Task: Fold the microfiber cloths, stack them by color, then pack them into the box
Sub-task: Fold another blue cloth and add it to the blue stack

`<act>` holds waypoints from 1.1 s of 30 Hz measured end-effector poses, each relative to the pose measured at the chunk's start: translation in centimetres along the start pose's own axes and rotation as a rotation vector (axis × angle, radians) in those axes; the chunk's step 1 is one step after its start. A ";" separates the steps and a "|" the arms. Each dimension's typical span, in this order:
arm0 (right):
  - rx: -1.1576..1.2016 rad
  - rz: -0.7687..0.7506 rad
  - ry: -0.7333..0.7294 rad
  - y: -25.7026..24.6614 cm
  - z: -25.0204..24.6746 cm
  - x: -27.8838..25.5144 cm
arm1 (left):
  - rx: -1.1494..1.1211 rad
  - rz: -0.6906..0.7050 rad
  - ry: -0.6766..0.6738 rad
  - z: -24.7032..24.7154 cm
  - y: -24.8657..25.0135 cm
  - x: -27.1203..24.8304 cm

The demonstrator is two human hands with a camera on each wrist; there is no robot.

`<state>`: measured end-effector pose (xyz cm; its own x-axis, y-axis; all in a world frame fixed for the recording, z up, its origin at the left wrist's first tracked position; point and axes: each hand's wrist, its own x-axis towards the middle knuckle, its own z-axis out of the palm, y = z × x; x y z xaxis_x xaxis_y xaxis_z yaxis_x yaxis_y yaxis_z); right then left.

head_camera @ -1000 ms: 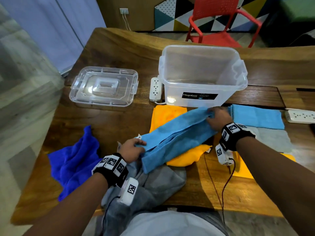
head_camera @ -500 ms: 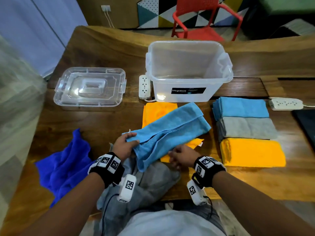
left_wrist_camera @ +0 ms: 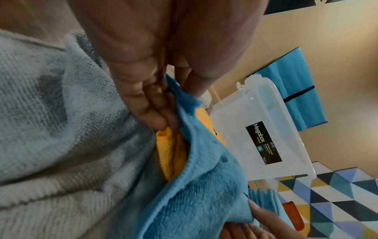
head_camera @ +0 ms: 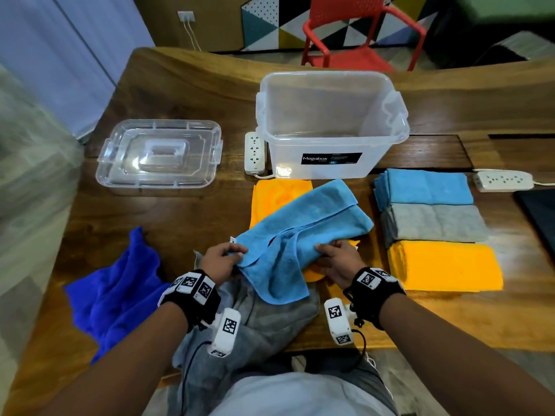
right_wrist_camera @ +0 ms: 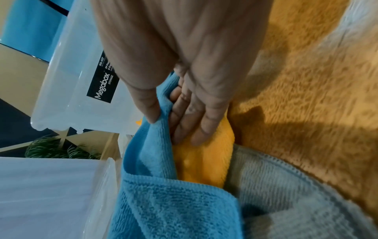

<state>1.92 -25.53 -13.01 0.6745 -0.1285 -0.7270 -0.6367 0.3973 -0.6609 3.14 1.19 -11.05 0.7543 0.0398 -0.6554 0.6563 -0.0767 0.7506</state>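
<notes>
Wooden table (head_camera: 186,223); each hand's grip, left (head_camera: 220,261) and right (head_camera: 338,262), pinches light-blue cloth (head_camera: 303,235).

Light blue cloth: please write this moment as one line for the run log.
step: folding | light blue cloth: half-folded | left hand: pinches near edge | right hand: pinches near edge | box: empty, lid off

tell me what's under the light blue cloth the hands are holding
Under the light blue cloth an orange cloth shows at the far side and by the right hand, and a grey cloth at the near end. How far either one reaches underneath is covered.
</notes>
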 end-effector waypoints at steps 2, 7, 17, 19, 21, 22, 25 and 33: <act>0.006 -0.092 0.082 -0.8 -0.4 -0.3 | 0.037 -0.021 -0.117 0.7 0.2 -0.7; -0.215 -0.371 0.321 -3.3 -3.4 -0.3 | 0.234 -0.153 -0.514 3.2 0.1 -3.0; -1.170 -0.081 0.058 1.0 -7.0 -4.8 | 0.585 0.077 -0.405 3.6 0.0 -1.8; -1.210 -0.063 0.006 1.4 -6.9 -5.5 | 0.742 0.232 -0.196 2.9 0.7 0.4; -1.137 -0.019 -0.029 1.7 -6.7 -5.6 | 0.954 0.172 -0.220 2.4 0.9 2.0; -1.006 0.029 -0.029 1.9 -6.6 -5.4 | 1.000 0.103 -0.283 2.5 0.9 2.6; -0.735 0.067 -0.027 2.1 -6.0 -5.5 | 1.043 0.037 -0.406 3.2 0.5 3.1; -0.631 -0.005 -0.060 0.7 -5.6 -4.1 | 0.929 0.119 -0.529 3.7 -0.2 2.6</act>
<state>-3.43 -29.79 -11.52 0.6861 -0.0708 -0.7241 -0.7190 -0.2182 -0.6599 4.84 -2.33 -13.22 0.5609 -0.4370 -0.7031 0.1385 -0.7878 0.6001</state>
